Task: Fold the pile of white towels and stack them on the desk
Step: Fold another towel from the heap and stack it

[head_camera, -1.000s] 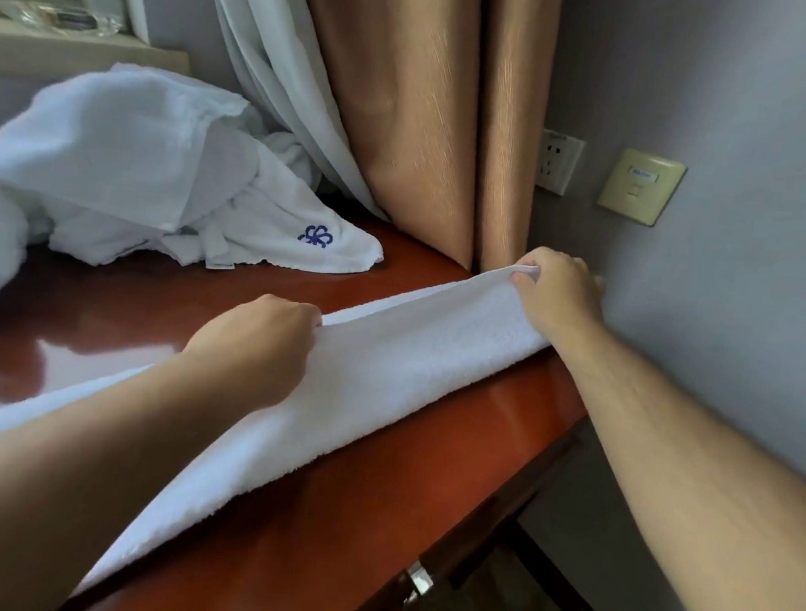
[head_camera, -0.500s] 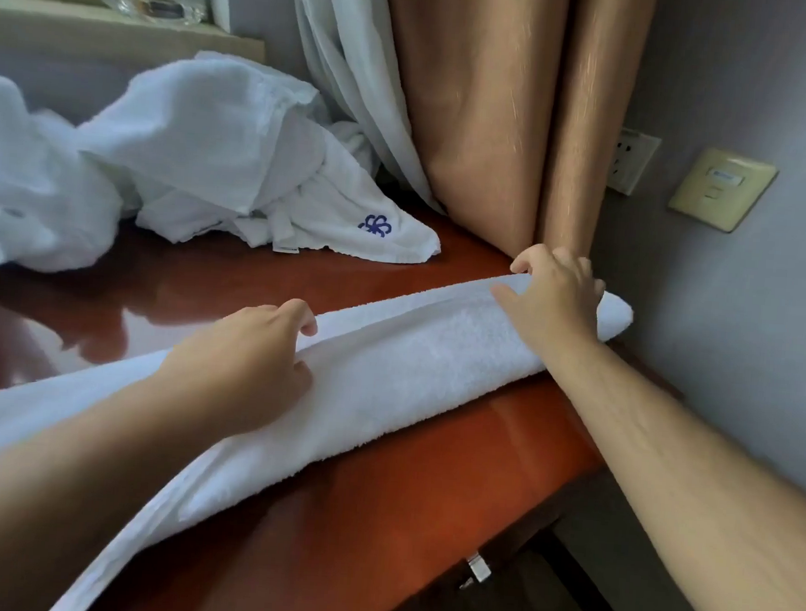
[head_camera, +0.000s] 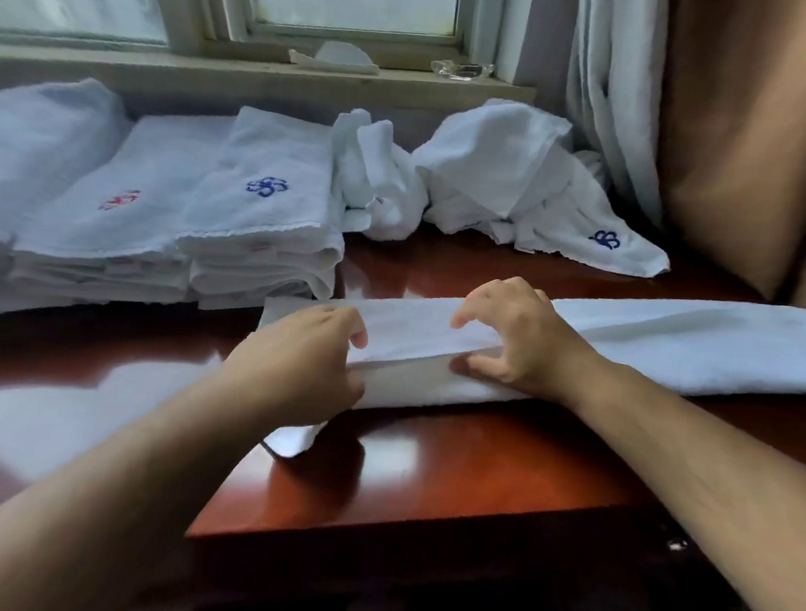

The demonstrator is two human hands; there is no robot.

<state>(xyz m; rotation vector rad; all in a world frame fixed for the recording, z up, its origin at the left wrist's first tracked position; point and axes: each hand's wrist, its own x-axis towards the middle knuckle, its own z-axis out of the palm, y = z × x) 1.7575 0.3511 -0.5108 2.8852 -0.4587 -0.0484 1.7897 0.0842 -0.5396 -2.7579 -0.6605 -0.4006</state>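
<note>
My left hand point(head_camera: 311, 361) and right hand point(head_camera: 515, 344) sit close together, each pinching the layers at the left end of the long towel point(head_camera: 675, 343). It lies across the worktop point(head_camera: 451, 471) in front of the folded stacks point(head_camera: 254, 228). I should keep the edges flush and carry this end over squarely.

Single head-worn wide-angle view, set above the near edge of the bench point(head_camera: 475, 477), looking forward and down, facing the window point(head_camera: 355, 1) and sill at the back. Close range: forearms run up from both bottom corners, left hand point(head_camera: 302, 360) and right hand point(head_camera: 522, 342) mid-frame on the towel point(head_camera: 699, 345). Folded stacks point(head_camera: 255, 209) sit at the left edge, curtain point(head_camera: 746, 138) at the right.
</note>
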